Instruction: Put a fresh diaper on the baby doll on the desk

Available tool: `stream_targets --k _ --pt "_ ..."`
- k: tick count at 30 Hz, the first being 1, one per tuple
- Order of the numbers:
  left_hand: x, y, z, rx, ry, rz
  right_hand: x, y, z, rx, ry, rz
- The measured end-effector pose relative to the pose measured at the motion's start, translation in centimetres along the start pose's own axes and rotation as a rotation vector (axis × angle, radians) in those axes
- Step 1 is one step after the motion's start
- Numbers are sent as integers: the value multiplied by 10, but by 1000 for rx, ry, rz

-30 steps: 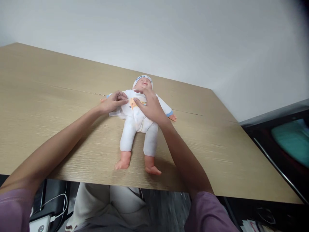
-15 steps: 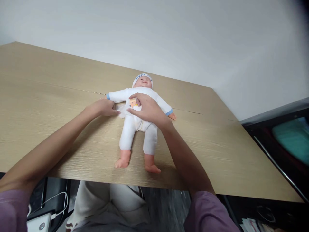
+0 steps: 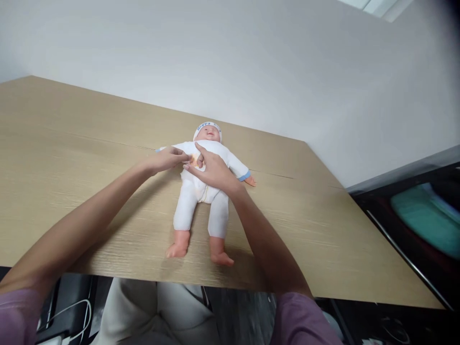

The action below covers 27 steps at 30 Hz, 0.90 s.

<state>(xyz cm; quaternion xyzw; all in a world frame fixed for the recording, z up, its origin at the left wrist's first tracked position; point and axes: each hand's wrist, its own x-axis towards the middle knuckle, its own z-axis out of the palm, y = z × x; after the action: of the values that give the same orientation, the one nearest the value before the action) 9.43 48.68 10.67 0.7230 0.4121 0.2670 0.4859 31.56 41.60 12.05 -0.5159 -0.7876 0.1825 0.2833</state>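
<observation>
Mid-frame, the light-looking doll (image 3: 215, 147) is being handled, its soft-seeming diaper (image 3: 201, 187) being pinched by the edge, likely the best hold, in the left hand (image 3: 170, 159), the right hand (image 3: 212, 170) being held fingers apart.

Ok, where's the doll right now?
In the head view, the doll lies face up on the table, slightly left of centre, feet toward the near edge, the left hand and right hand at its torso.

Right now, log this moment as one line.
doll: face-up on table | left hand: fingertips bunched at doll's front, grip unclear | right hand: thumb and forefinger spread over doll's front
</observation>
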Motion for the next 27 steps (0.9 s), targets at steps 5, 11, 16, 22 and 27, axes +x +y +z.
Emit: stream_targets --k 5,11,16,22,27 --pt "12 3 23 -113 -50 83 2 -1 3 10 49 51" --pt "6 -6 27 -138 131 174 6 6 9 -45 80 58" --pt "13 -25 34 -169 104 195 6 7 8 -28 74 62" --pt "19 -36 33 -280 29 231 3 6 3 -4 57 51" --pt "21 -38 38 -282 100 249 5 10 2 40 91 23"
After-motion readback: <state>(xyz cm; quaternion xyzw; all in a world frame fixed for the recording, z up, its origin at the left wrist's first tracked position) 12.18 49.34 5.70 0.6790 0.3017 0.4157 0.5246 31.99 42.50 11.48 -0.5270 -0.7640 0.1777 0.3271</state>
